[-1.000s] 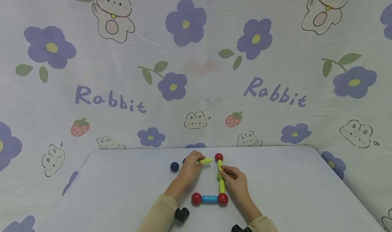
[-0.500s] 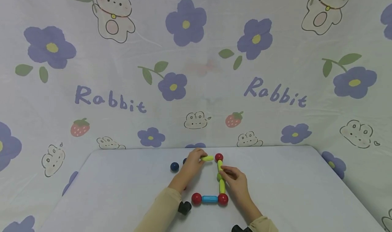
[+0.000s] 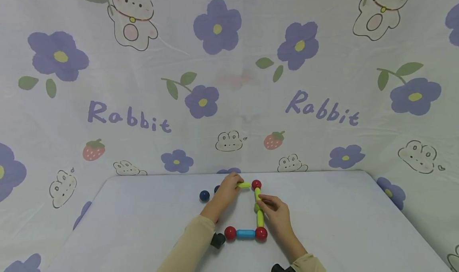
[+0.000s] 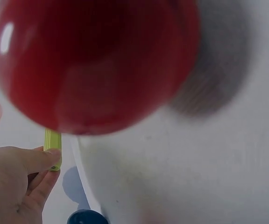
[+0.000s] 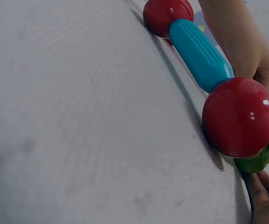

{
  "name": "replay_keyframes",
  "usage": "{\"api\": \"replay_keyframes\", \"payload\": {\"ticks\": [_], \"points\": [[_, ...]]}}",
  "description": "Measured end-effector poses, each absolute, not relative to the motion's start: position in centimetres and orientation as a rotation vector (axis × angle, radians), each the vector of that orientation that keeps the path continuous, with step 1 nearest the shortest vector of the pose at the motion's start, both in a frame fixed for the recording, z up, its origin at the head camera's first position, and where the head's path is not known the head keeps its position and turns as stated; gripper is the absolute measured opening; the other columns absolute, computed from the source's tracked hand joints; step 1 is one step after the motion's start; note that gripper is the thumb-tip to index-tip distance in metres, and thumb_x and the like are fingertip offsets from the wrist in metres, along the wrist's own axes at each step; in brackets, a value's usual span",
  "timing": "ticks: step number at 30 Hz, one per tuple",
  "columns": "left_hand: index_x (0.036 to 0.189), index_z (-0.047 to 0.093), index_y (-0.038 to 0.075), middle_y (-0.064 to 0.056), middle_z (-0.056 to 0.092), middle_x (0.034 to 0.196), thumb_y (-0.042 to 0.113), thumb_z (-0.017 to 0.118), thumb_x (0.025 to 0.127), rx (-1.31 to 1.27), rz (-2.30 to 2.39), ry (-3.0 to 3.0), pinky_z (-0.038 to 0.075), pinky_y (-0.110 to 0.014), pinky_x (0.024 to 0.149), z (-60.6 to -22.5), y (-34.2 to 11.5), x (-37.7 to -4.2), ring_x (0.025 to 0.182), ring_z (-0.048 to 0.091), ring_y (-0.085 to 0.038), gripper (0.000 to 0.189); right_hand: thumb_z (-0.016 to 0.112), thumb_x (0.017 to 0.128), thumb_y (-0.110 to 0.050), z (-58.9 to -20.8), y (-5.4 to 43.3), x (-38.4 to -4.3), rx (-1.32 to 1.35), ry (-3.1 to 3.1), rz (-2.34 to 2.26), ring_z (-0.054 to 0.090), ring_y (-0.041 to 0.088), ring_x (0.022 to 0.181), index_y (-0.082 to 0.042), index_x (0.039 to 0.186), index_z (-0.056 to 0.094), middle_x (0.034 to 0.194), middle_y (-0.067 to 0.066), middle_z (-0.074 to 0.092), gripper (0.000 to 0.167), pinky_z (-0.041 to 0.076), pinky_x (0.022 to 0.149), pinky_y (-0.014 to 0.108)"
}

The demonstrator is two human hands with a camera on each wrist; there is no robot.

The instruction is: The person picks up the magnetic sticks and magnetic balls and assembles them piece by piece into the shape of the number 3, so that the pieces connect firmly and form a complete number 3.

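My left hand [image 3: 228,190] pinches a yellow-green rod [image 3: 245,185] between thumb and fingers. The rod's free end points at the far red ball [image 3: 256,184], with a small gap between them. From that ball a chain runs toward me: an upper yellow-green rod [image 3: 257,192], a green ball [image 3: 256,207], a lower yellow-green rod [image 3: 260,219] and a near red ball [image 3: 261,234]. A blue rod [image 3: 245,234] links it to a left red ball [image 3: 230,233]. My right hand [image 3: 279,213] grips the upper rod by the green ball [image 5: 253,162].
Two dark blue balls [image 3: 204,196] lie left of my left hand, one partly hidden. A bit of red shows beside the left wrist. A red ball [image 4: 92,65] fills much of the left wrist view. The white table [image 3: 344,216] ends at a patterned cloth backdrop [image 3: 251,104].
My left hand has moved a little away from me and to the right, bringing its rod closer to the far red ball. My right hand and the chain have stayed put.
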State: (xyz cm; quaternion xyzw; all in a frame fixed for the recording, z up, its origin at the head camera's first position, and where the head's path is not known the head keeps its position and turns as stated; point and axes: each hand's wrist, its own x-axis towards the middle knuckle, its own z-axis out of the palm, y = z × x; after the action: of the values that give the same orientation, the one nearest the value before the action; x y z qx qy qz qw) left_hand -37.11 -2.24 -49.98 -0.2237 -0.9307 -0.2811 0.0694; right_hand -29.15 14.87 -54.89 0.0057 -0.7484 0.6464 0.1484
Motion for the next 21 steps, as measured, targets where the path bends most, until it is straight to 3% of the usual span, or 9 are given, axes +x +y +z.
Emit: {"api": "replay_keyframes", "payload": {"ticks": [21], "points": [[0.101,0.062,0.004,-0.002,0.052,0.100,-0.004,0.062,0.080,-0.698,-0.813,-2.778,0.040,-0.021,0.086,-50.27,-1.64,-37.38,0.097,0.051,-0.014,0.023,0.070,0.078,-0.021,-55.06,14.92,-29.29,0.010,-2.194,1.814,0.059,0.017,0.086,-0.013,0.101,0.067,0.098,0.003,0.062,0.025,0.048,0.073,0.022]]}}
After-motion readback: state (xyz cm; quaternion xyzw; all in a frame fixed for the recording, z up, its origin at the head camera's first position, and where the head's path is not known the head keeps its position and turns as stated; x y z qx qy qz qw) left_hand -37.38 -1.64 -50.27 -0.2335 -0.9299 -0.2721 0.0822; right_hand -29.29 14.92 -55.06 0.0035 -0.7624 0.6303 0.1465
